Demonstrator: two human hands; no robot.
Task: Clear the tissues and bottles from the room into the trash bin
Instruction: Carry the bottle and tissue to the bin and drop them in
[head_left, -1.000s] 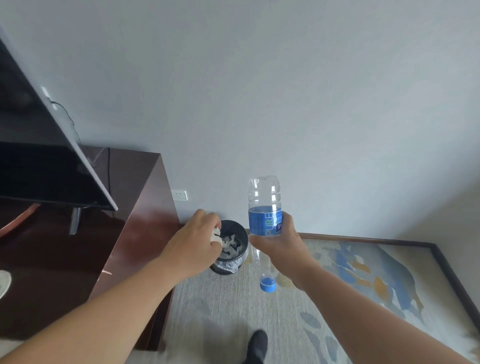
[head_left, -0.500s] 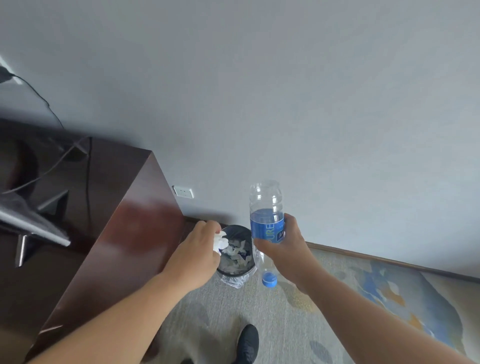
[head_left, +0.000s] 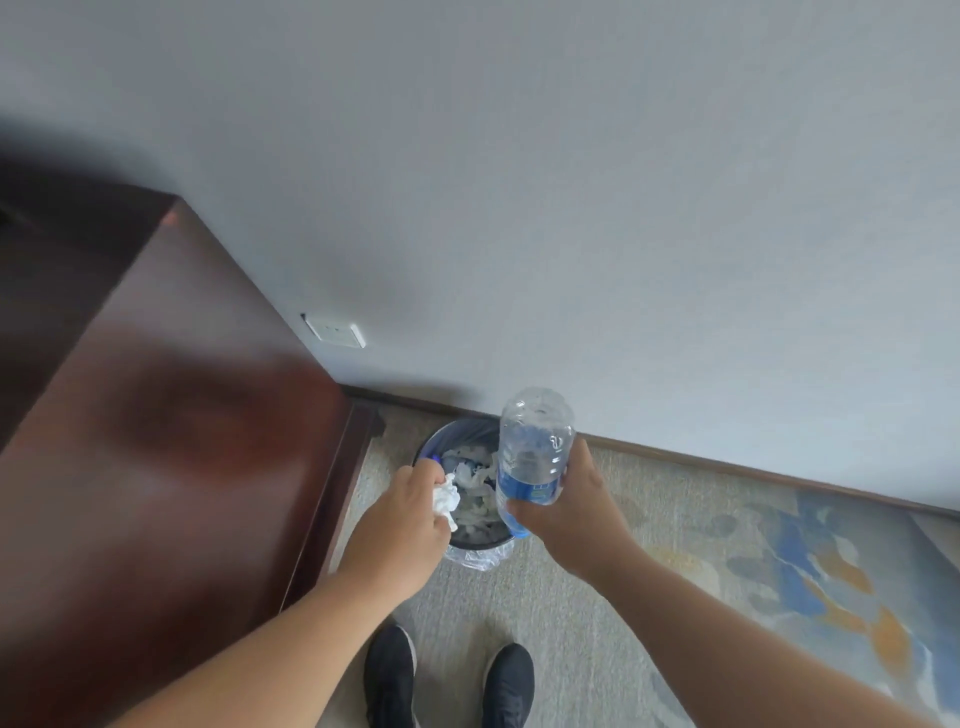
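I am holding a crumpled tissue (head_left: 445, 500) in my left hand (head_left: 402, 512) and gripping the bottle (head_left: 535, 457) in my right hand (head_left: 569, 501), both over the trash bin (head_left: 480, 546), needing only to open my fingers.

I see the trash bin (head_left: 435, 447) hemmed by the cabinet (head_left: 171, 467) at nine o'clock and the wall (head_left: 571, 208) at twelve; open carpet (head_left: 597, 613) lies toward three. Crumpled tissues (head_left: 475, 512) already fill its mouth.
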